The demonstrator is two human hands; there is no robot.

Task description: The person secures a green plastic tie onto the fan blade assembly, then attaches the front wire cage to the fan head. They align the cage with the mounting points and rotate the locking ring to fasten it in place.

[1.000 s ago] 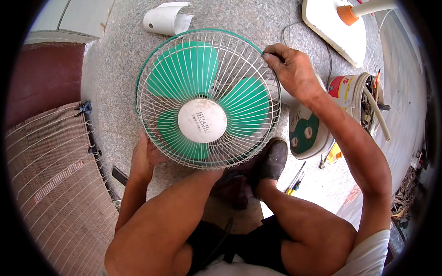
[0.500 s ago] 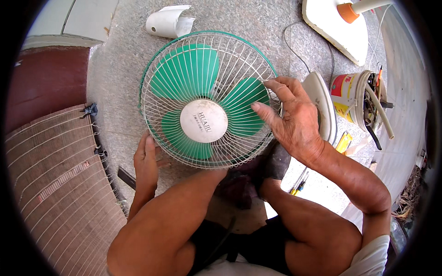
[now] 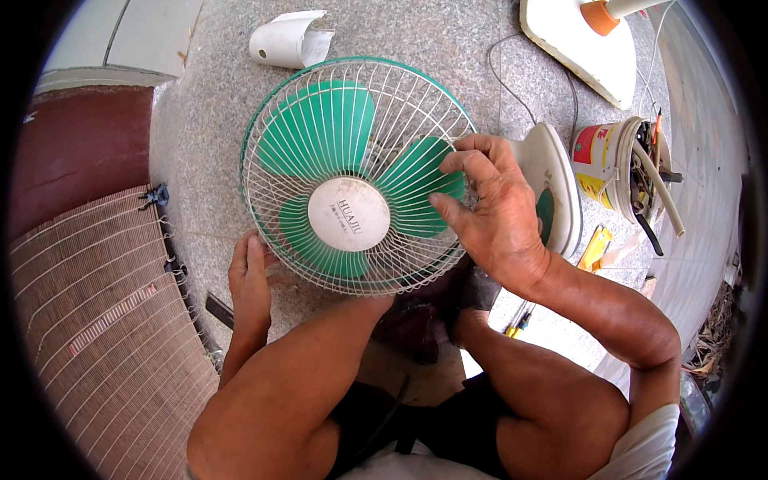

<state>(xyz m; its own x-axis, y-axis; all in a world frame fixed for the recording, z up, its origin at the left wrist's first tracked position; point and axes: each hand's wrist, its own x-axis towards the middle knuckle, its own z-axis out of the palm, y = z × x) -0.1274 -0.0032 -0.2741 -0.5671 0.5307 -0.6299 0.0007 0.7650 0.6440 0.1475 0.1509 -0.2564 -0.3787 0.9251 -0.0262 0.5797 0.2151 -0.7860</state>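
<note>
A round fan head with green blades (image 3: 316, 132) and a white centre badge (image 3: 349, 214) faces up at me. Its wire fan guard (image 3: 406, 88), edged in green, covers the blades. On the guard's right side, my right hand (image 3: 504, 220) is closed, fingers curled at the wires and thumb over the front. At the lower left edge, my left hand (image 3: 250, 276) grips the rim, some of its fingers behind the wires. What supports the fan head underneath is hidden.
A white curved plastic cover (image 3: 280, 44) lies beyond the fan. To the right stand a pale base (image 3: 564, 188), a bucket of tools (image 3: 596, 168) and another white base (image 3: 576, 48). A yellow-handled tool (image 3: 518, 324) lies near my foot. At left is a woven mat (image 3: 104, 296).
The fan head has shifted slightly left, and my right hand has gone with it, its fingers bent more. More of the pale base shows behind that hand. My left hand keeps its place.
</note>
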